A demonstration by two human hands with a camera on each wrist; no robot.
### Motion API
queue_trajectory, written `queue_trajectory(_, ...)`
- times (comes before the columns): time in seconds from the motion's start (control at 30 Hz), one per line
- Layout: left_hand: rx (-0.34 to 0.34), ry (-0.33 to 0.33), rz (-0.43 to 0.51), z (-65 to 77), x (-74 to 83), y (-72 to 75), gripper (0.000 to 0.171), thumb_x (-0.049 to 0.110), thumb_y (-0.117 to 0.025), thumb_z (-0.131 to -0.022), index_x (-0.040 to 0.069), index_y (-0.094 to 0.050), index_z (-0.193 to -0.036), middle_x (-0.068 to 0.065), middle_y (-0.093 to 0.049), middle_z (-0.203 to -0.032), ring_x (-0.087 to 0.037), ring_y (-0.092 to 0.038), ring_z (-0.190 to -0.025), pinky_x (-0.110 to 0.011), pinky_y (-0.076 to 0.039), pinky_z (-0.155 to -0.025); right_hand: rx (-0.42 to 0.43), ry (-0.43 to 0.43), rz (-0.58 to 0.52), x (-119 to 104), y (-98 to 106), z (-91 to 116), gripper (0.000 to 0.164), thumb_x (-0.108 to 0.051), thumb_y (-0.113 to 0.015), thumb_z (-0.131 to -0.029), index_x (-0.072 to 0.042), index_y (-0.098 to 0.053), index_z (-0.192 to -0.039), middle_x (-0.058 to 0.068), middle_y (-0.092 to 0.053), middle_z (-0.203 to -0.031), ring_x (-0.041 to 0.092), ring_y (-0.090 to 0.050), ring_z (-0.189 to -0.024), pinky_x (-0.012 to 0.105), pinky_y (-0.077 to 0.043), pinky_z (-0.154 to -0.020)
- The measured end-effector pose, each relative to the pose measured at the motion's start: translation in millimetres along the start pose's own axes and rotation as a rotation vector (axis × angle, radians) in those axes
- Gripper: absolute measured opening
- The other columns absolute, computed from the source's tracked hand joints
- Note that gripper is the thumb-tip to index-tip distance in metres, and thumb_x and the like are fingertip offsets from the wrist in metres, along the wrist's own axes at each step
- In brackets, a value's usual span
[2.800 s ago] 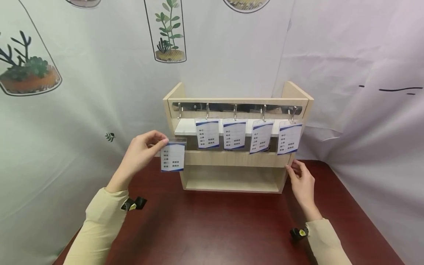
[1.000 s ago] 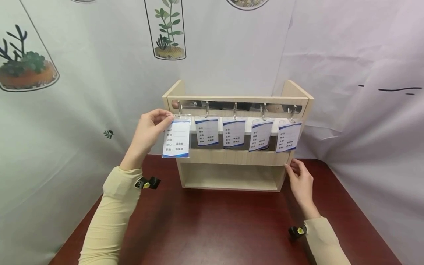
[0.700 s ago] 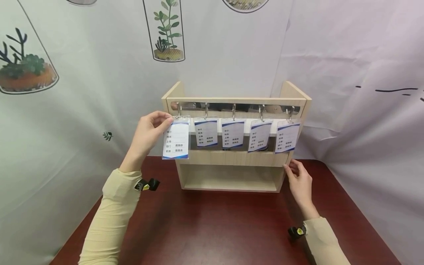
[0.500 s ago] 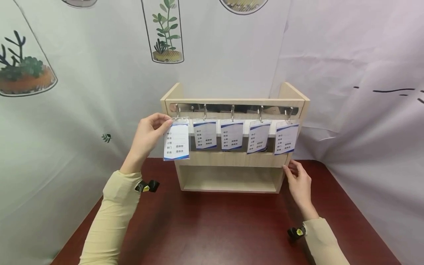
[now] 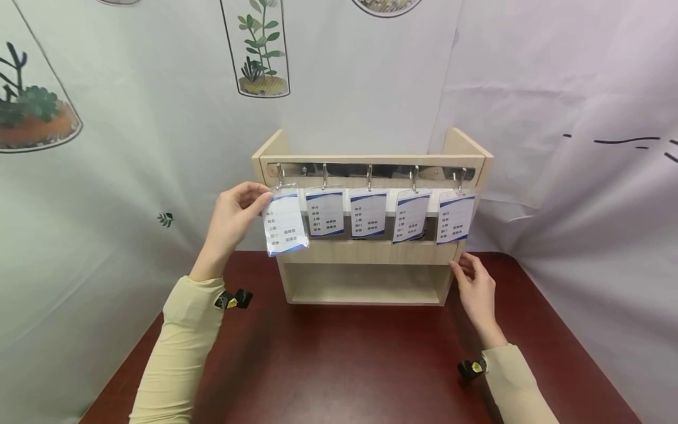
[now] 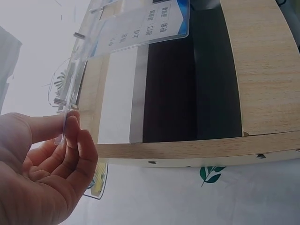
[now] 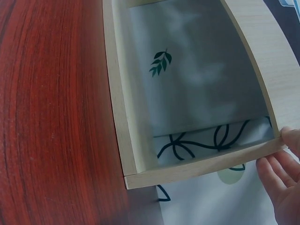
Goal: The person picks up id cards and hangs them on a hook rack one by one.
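Note:
My left hand (image 5: 233,221) pinches the top left corner of a clear badge holder (image 5: 286,224) with a white and blue card inside. The badge hangs slightly tilted just under the leftmost hook (image 5: 280,175); whether its slot is over the hook is hard to tell. In the left wrist view, thumb and fingers of the left hand (image 6: 51,164) close on a thin clear edge. At the lower right of a wooden rack (image 5: 371,253), my right hand (image 5: 475,288) grips the side panel, thumb in front and fingers outside, as the right wrist view (image 7: 286,183) confirms.
Several similar badges (image 5: 369,215) hang from the other hooks along the metal strip (image 5: 346,171). The rack stands on a dark red table (image 5: 339,365), with an open lower compartment (image 5: 365,285). A white printed cloth (image 5: 360,88) hangs behind.
My left hand has raised the badge rightward from beside the rack to the leftmost hook. Most recently the badge's lower end has swung slightly right. The right hand keeps its grip on the rack.

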State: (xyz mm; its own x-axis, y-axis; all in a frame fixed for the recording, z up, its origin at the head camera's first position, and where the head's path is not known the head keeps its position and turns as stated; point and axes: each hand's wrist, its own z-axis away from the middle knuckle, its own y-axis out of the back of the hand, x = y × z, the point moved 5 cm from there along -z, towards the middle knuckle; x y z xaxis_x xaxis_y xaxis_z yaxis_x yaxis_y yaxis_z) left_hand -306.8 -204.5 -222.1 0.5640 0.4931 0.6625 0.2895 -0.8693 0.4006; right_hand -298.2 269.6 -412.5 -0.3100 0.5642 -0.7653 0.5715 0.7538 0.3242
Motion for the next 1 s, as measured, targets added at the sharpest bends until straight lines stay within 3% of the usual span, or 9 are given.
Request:
queue_trajectory(0.17, 0.001, -0.007, 0.001, 0.3, 2.7, -0.3, 0.024, 0.02, -0.07, -0.097, -0.003, -0.07, -0.105, -0.016, -0.07, -0.089, -0.021, -0.06, -0.074, -0.02, -0.044, -0.064, 0.005, -0.015, -0.006, 1, 0, -1, 0.032, -0.015, -0.068, -0.098, 0.002, -0.063, -0.125, 0.019, -0.07, -0.111, -0.003, -0.059, -0.09, 0.002, -0.043, -0.076)
queue_trajectory(0.3, 0.002, -0.006, -0.004, 1.2, 4.0, -0.4, 0.024, 0.02, -0.069, -0.097, -0.003, -0.07, -0.105, -0.016, -0.07, -0.089, -0.017, -0.059, -0.073, -0.02, -0.043, -0.064, 0.01, -0.019, -0.01, 1, 0, 0, 0.032, -0.015, -0.068, -0.098, 0.002, -0.063, -0.125, 0.02, -0.07, -0.11, -0.014, -0.053, -0.087, 0.002, -0.043, -0.076)
queue_trajectory(0.6, 0.014, -0.007, -0.009, 0.6, 5.2, -0.9, 0.021, 0.012, -0.068, -0.097, -0.006, -0.069, -0.107, -0.019, -0.07, -0.09, -0.014, -0.058, -0.071, -0.019, -0.041, -0.061, 0.019, 0.0, -0.026, -1, 0, -1, 0.032, -0.015, -0.068, -0.098, 0.002, -0.064, -0.124, 0.02, -0.071, -0.11, -0.014, -0.053, -0.086, 0.004, -0.044, -0.076)
queue_trajectory(0.83, 0.004, -0.009, -0.002, 9.2, 31.7, 0.5, 0.02, 0.007, -0.067, -0.098, -0.011, -0.067, -0.106, -0.024, -0.068, -0.09, -0.02, -0.059, -0.072, -0.017, -0.042, -0.062, 0.015, -0.007, -0.03, 0, 0, -1, 0.032, -0.015, -0.068, -0.098, 0.002, -0.064, -0.125, 0.02, -0.071, -0.109, -0.014, -0.054, -0.086, 0.004, -0.044, -0.076)
queue_trajectory(1.0, -0.003, -0.016, 0.005, 13.4, 34.7, -0.5, 0.021, 0.008, -0.067, -0.097, -0.01, -0.066, -0.108, -0.024, -0.069, -0.091, -0.019, -0.062, -0.074, -0.017, -0.044, -0.064, 0.004, -0.008, -0.026, 2, 0, 2, 0.033, -0.016, -0.068, -0.098, 0.001, -0.063, -0.126, 0.02, -0.071, -0.109, -0.014, -0.053, -0.087, 0.002, -0.043, -0.076)
